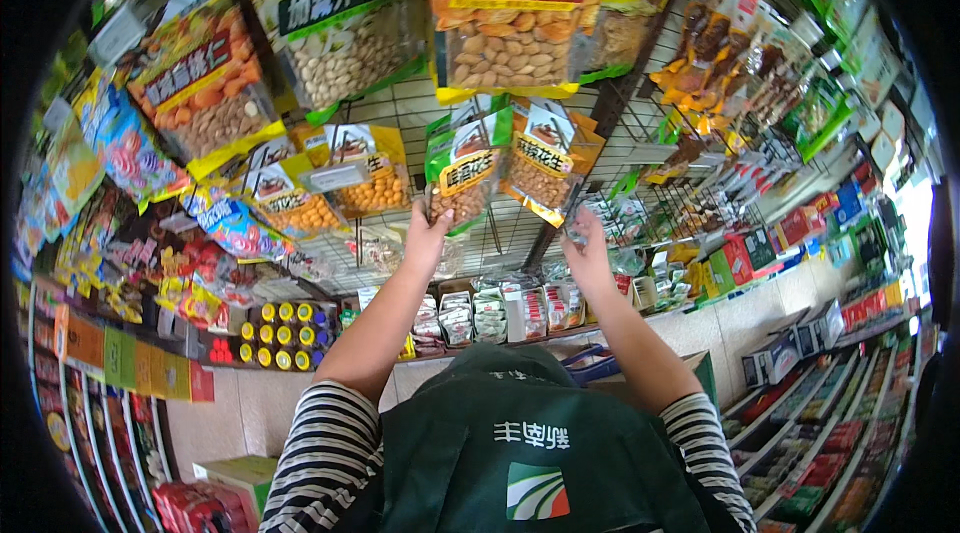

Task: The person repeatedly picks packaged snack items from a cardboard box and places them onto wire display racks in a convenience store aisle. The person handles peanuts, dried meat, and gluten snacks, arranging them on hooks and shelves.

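Note:
Side by side on the wire rack hang a green-and-yellow bag of peanuts (467, 168) and an orange bag of peanuts (545, 168). My left hand (427, 231) pinches the lower left edge of the green bag, thumb on its front. Beside the lower right corner of the orange bag is my right hand (588, 245), thumb and fingers apart; whether it touches the bag is hard to see. Above them hangs a big yellow bag of almonds (512, 48). A large bag of pistachios (345, 58) is to its left.
Yellow snack bags (368, 183) hang left of my left hand. Below the rack, a low shelf holds several small packets (490, 315) and yellow-lidded jars (283, 335). Packaged meat snacks (715, 53) hang at the upper right. Slanted shelves (820, 433) line the lower right.

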Available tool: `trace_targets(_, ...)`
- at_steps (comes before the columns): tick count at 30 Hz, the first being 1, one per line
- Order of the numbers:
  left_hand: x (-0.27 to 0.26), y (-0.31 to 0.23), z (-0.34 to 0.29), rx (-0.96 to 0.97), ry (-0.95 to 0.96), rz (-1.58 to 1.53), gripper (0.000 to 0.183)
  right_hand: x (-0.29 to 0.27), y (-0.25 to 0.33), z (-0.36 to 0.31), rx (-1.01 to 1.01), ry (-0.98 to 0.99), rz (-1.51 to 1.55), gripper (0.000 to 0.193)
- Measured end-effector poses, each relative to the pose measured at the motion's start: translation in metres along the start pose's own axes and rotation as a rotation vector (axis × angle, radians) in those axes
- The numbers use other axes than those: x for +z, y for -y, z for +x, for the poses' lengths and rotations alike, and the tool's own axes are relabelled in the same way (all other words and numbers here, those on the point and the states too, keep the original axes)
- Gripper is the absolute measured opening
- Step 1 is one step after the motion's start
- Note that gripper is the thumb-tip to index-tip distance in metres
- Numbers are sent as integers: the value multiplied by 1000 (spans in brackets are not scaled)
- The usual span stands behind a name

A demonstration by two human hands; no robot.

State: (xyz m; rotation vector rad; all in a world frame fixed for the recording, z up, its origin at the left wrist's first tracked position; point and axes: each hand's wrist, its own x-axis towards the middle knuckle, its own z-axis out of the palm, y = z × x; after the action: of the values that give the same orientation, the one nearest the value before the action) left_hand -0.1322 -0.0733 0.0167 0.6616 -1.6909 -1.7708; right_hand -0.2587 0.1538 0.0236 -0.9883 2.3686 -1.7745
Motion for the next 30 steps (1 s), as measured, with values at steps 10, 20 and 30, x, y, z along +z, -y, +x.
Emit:
trace_targets(10, -6, 36, 29, 133, -87, 126, 41, 10, -31, 65, 121, -80, -65, 31)
trace_targets(20, 12, 34, -55, 95, 24, 106, 53, 5, -11, 65, -113, -15, -411, 15)
trace_targets(30, 7, 5, -87, 174, 267, -9, 47, -26, 40, 16, -72, -95, -6, 7)
